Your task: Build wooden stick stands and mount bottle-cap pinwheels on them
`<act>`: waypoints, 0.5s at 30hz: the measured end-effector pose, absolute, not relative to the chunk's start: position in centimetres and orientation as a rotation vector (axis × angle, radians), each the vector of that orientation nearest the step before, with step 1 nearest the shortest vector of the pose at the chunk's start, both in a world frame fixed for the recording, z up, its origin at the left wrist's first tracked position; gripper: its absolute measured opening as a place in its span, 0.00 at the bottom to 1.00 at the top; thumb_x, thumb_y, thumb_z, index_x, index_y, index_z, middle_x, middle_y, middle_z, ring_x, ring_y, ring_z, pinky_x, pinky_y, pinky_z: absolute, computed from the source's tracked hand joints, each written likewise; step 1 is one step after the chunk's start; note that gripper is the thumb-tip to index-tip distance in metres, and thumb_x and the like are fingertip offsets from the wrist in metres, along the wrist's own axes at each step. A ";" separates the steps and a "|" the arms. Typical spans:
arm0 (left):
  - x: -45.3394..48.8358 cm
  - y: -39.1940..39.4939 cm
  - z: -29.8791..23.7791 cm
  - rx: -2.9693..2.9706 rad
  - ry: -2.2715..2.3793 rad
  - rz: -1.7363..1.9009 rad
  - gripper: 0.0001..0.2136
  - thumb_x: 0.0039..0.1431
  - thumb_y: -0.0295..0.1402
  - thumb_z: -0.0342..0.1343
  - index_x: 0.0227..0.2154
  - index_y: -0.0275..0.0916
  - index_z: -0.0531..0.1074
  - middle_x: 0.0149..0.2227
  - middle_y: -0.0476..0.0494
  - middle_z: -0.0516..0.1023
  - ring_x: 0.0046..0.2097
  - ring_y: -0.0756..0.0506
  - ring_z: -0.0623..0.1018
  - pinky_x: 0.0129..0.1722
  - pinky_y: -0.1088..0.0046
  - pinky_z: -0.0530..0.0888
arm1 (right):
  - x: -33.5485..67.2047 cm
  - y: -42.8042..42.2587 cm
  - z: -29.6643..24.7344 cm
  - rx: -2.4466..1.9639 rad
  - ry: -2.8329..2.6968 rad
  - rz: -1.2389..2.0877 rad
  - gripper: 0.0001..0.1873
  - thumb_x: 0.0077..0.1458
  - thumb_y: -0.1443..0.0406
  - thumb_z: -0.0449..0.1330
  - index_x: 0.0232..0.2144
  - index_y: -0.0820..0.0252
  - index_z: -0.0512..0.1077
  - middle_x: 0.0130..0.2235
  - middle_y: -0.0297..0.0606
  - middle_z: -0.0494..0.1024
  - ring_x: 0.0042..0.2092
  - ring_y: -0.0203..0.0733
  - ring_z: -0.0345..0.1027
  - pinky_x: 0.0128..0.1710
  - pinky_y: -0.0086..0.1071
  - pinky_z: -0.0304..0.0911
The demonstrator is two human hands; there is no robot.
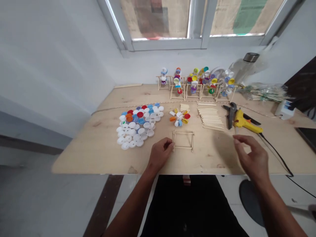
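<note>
My left hand (161,152) is closed, its fingertips gripping the left side of a small wooden stick frame (183,148) that stands on the table near its front edge. To the right, my right hand (253,159) is raised over the table with thumb and forefinger pinched together. Whatever is between those fingers is too small to make out. Just beyond it lies a yellow glue gun (247,123) beside a black clamp-like tool (231,115). Behind the frame sits a wheel of coloured bottle caps (179,118). Loose thin sticks (209,115) lie in a row right of the wheel.
Many white, blue and red bottle caps (138,128) cover the table's left part. Finished cap wheels on stick stands (194,86) line the back by the wall. A clear bottle (243,67), a bagged bundle (268,92) and a white power adapter (285,110) are at right; a black cord (278,154) trails off.
</note>
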State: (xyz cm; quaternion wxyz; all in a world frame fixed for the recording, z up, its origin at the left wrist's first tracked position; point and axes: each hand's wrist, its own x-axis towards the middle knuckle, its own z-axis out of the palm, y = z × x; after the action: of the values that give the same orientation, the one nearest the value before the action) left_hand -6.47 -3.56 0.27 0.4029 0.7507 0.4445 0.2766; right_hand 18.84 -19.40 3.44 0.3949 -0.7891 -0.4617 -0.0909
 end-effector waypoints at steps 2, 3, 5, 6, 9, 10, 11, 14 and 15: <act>-6.5 -3.6 0.3 1.897 1.129 0.699 0.08 0.52 0.36 0.52 0.25 0.38 0.72 0.23 0.51 0.72 0.26 0.50 0.70 0.27 0.77 0.65 | 21.9 -19.9 3.0 -2.070 -1.142 -0.335 0.12 0.53 0.59 0.55 0.35 0.59 0.74 0.36 0.42 0.78 0.37 0.46 0.71 0.39 0.38 0.65; -6.5 -3.6 0.3 1.896 1.131 0.699 0.08 0.52 0.36 0.52 0.25 0.38 0.72 0.23 0.51 0.72 0.27 0.50 0.70 0.27 0.77 0.65 | 23.4 -20.1 2.8 -2.123 -1.154 -0.388 0.12 0.52 0.59 0.56 0.35 0.59 0.74 0.36 0.43 0.79 0.36 0.47 0.71 0.39 0.39 0.64; -6.4 -3.6 0.3 1.894 1.133 0.695 0.08 0.52 0.36 0.52 0.25 0.38 0.71 0.23 0.51 0.72 0.26 0.51 0.70 0.27 0.77 0.65 | 26.0 -20.2 2.6 -2.250 -1.177 -0.507 0.13 0.52 0.60 0.55 0.36 0.60 0.74 0.37 0.46 0.78 0.38 0.50 0.71 0.38 0.40 0.63; -6.4 -3.6 0.3 1.892 1.132 0.694 0.08 0.52 0.36 0.52 0.25 0.38 0.71 0.23 0.51 0.72 0.26 0.51 0.70 0.27 0.77 0.65 | 27.1 -20.2 2.5 -2.316 -1.218 -0.541 0.14 0.52 0.60 0.55 0.37 0.61 0.74 0.38 0.48 0.78 0.39 0.52 0.71 0.38 0.40 0.62; -6.4 -3.5 0.3 1.890 1.131 0.685 0.09 0.53 0.36 0.51 0.25 0.38 0.71 0.23 0.52 0.72 0.26 0.51 0.69 0.28 0.77 0.65 | 29.4 -19.3 2.5 -2.448 -1.356 -0.614 0.16 0.52 0.62 0.54 0.41 0.62 0.74 0.42 0.51 0.78 0.41 0.54 0.69 0.37 0.40 0.59; -6.4 -3.5 0.3 1.889 1.132 0.682 0.09 0.53 0.36 0.51 0.25 0.37 0.71 0.23 0.52 0.71 0.26 0.51 0.69 0.28 0.77 0.65 | 30.0 -18.8 2.5 -2.478 -1.401 -0.609 0.17 0.51 0.63 0.55 0.42 0.62 0.74 0.42 0.52 0.77 0.41 0.54 0.69 0.36 0.40 0.57; -6.4 -3.5 0.3 1.889 1.133 0.680 0.09 0.53 0.36 0.51 0.25 0.37 0.71 0.23 0.51 0.71 0.26 0.51 0.69 0.28 0.77 0.65 | 30.5 -18.3 2.4 -2.501 -1.431 -0.604 0.17 0.50 0.63 0.55 0.42 0.62 0.73 0.43 0.52 0.77 0.41 0.54 0.68 0.36 0.40 0.56; -6.4 -3.5 0.3 1.891 1.133 0.686 0.09 0.53 0.36 0.51 0.25 0.37 0.71 0.23 0.51 0.71 0.26 0.51 0.70 0.28 0.77 0.65 | 31.6 -16.8 2.0 -2.561 -1.495 -0.573 0.18 0.49 0.63 0.57 0.44 0.61 0.73 0.46 0.53 0.76 0.41 0.53 0.66 0.35 0.40 0.52; -6.4 -3.5 0.3 1.891 1.130 0.691 0.09 0.53 0.36 0.51 0.24 0.37 0.71 0.23 0.52 0.71 0.26 0.51 0.70 0.28 0.77 0.65 | 31.9 -16.4 1.8 -2.574 -1.515 -0.559 0.18 0.49 0.63 0.57 0.43 0.61 0.73 0.46 0.53 0.75 0.40 0.53 0.66 0.35 0.40 0.50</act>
State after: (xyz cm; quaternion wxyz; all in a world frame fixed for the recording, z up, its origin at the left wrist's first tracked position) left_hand -6.36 -3.54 0.35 0.4043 0.7492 0.4477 0.2735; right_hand 31.85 -16.41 1.82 0.0512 -0.8460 -0.4979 -0.1838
